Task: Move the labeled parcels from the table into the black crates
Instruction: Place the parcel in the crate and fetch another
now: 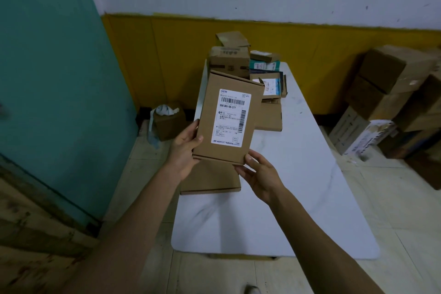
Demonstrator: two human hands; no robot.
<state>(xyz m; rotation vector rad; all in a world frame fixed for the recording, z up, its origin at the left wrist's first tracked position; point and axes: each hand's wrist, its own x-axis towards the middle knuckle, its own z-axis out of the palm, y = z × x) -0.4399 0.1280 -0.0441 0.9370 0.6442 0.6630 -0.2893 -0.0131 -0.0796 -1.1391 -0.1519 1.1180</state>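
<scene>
A flat brown cardboard parcel with a white shipping label facing me is held up above the white table. My left hand grips its lower left edge, thumb on the front. My right hand holds its lower right corner, thumb on the front face. Another flat parcel lies on the table under my hands. Several more parcels are piled at the table's far end. No black crate is in view.
A small open box with white paper stands on the floor left of the table. Stacked cardboard boxes fill the right side by the yellow wall. A teal panel stands at the left.
</scene>
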